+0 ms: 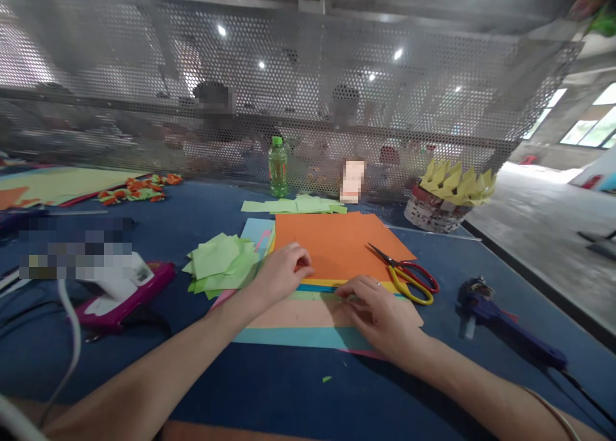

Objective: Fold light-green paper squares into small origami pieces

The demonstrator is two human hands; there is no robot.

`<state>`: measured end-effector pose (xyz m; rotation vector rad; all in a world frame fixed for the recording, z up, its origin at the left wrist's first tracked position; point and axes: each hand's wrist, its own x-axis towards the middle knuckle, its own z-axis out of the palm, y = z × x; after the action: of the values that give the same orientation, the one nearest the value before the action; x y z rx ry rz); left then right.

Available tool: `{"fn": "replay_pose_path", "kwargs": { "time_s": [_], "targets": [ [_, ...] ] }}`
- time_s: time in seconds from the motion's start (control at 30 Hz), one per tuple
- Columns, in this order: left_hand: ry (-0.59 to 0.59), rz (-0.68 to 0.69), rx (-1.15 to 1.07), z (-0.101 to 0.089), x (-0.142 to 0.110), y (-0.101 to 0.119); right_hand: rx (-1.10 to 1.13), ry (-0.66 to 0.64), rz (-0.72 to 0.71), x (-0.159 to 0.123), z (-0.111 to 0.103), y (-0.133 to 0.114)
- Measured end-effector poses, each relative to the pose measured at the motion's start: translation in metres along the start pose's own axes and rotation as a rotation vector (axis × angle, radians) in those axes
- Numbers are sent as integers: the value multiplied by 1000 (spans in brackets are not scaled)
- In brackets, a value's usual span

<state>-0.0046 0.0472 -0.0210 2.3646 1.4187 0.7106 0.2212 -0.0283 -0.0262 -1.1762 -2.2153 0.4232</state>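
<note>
Nothing written can be read (the green bottle [278,172] is too blurred to tell).

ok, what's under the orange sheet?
A yellow sheet, a peach sheet and a light blue sheet, among others, stick out along its near side. The orange sheet hides the rest and anything wholly beneath.

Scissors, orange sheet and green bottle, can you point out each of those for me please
Scissors [392,262]: head view, on the pivot between blades and handles.
Orange sheet [337,245]: head view, on its bare middle.
Green bottle [278,171]: head view, on the middle of its body.
</note>
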Motion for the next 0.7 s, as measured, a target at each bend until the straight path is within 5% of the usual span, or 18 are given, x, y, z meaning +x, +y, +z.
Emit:
{"fn": "replay_pose_path", "kwargs": {
  "time_s": [0.3,0.4,0.63,0.7],
  "targets": [
    [-253,32,-87,-30,-16,6,-5,30,-2,3,-5,0],
    [-217,49,-84,-41,-24,4,2,47,-16,4,-5,2],
    [-228,142,-85,-37,-89,30,11,100,-35,6,-6,5],
    [-347,157,-197,-40,-100,39,22,102,-46,7,-6,5]
  ]
}}
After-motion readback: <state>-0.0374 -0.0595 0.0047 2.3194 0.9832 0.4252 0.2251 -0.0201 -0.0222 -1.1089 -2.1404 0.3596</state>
